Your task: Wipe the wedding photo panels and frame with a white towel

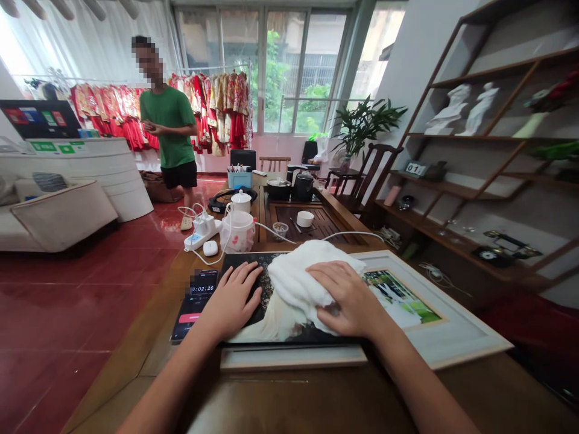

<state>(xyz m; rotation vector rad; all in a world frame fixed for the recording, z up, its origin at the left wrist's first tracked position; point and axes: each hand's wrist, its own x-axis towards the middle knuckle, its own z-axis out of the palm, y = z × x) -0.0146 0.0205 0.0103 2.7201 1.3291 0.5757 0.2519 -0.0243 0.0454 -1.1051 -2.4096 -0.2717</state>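
Observation:
My left hand [233, 298] lies flat with its fingers apart on a glossy dark photo panel [251, 283], close to a crumpled white cloth [294, 283]. My right hand [344, 298] presses down on that cloth, its fingers curved over the fold. The panel rests on a large white-matted picture frame [452, 325], which shows a green outdoor photo. A smartphone [195, 301] with a running timer lies just left of my left hand, on the wooden table [136, 337].
Beyond the cloth stand a white teapot [240, 202], a floral jug [237, 231], a power strip [202, 232] with cables, and a wooden tea tray [312, 223]. A person in a green shirt [168, 126] stands at the far left, before racks of red garments [208, 108].

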